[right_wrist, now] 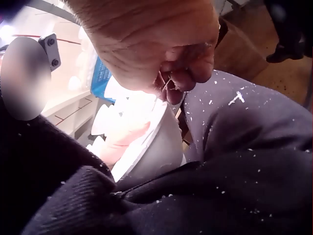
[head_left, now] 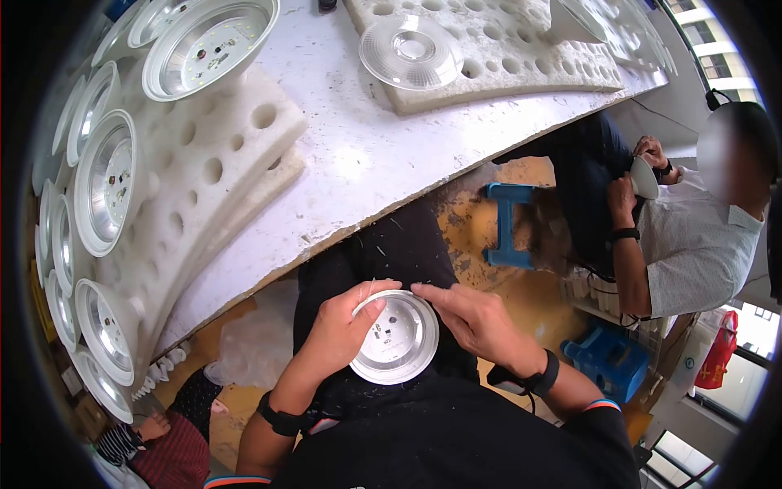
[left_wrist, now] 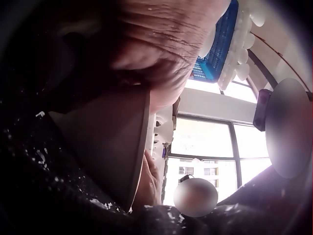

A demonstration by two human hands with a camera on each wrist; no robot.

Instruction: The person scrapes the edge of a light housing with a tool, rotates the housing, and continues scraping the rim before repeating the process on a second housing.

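Observation:
A white lamp housing [head_left: 394, 337] lies in the lap with its open side up; a board with small components shows inside its bright bowl. My left hand [head_left: 349, 321] grips it by the left edge, thumb over the rim and fingers beneath. At the far right of the same rim is my right hand [head_left: 476, 316], its index finger pointing along the edge. In the right wrist view, the curled fingers [right_wrist: 188, 73] pinch a thin pale strip against the rim of the housing; most of the strip is hidden. The left wrist view shows the housing's outer wall [left_wrist: 107, 142] under the left palm.
Foam blocks with holes [head_left: 236, 130] hold several lamp housings [head_left: 110, 183] on the white table [head_left: 350, 138]. A clear lens disc [head_left: 411, 50] rests on another block. At right, a seated person [head_left: 692, 204] holds a similar housing near a blue stool [head_left: 509, 224]. White shavings dot the dark trousers.

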